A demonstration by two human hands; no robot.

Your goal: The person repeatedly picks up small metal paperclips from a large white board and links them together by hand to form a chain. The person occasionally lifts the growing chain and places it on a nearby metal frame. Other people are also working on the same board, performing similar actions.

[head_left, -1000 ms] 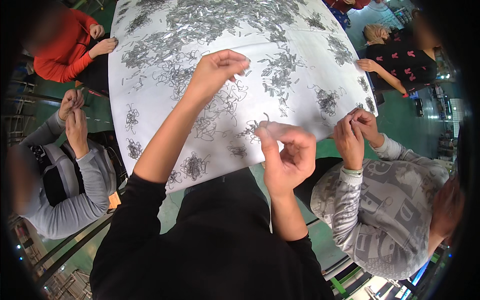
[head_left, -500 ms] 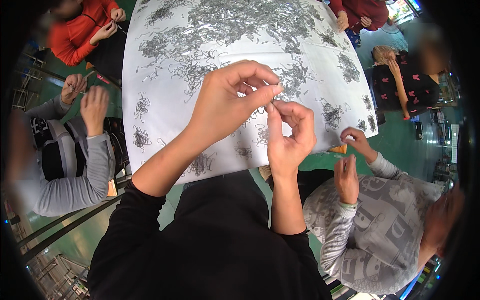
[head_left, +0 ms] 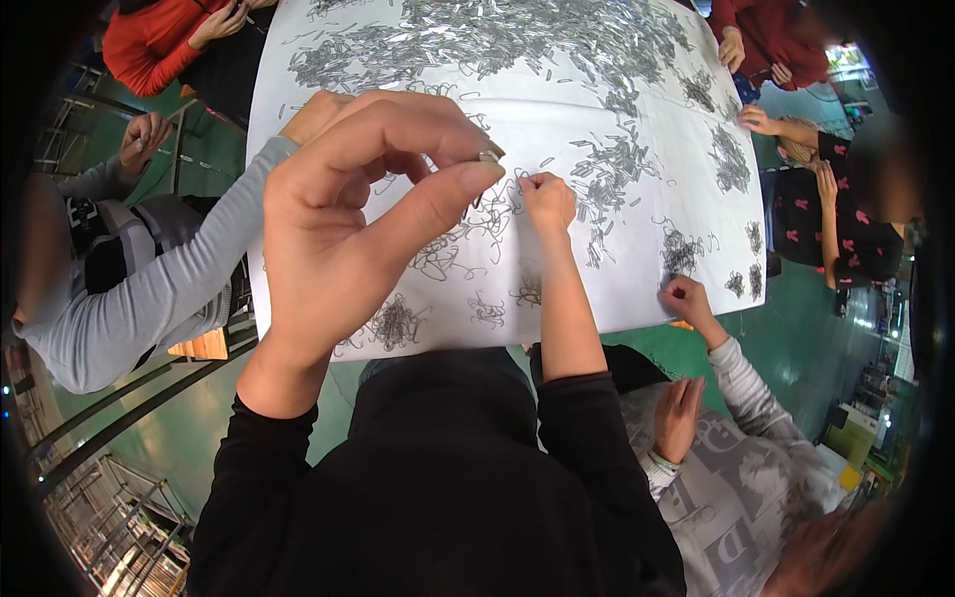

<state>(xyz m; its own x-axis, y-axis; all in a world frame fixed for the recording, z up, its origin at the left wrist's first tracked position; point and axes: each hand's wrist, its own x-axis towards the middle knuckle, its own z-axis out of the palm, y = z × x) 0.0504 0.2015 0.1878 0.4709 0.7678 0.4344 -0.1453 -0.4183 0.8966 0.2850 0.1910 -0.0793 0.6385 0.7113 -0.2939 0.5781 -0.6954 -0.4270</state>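
Note:
Raised close over the table's near left part, my left hand (head_left: 338,214) pinches a small silver metal clip (head_left: 487,156) between thumb and forefinger. Most of the clip is hidden by the fingertips. Farther from me and to the right, my right hand (head_left: 550,204) is closed at the fingertips on a thin wire hook (head_left: 519,179), low over the table. Beside it spreads a loose heap of dark curved wire hooks (head_left: 438,261), partly behind my left hand. A large heap of flat silver clips (head_left: 477,45) covers the far part of the white tabletop (head_left: 587,298).
Smaller piles of hooks lie along the near edge (head_left: 393,323) and right side (head_left: 681,249). Co-workers sit all around; a grey sleeve (head_left: 199,239) at left reaches over the table behind my left hand. Another person's hand (head_left: 691,298) is at the near right edge.
My hands, together before, are now apart. The left has come nearer and left with a clip; the right has moved to the hooks. The left co-worker's arm now reaches over the table.

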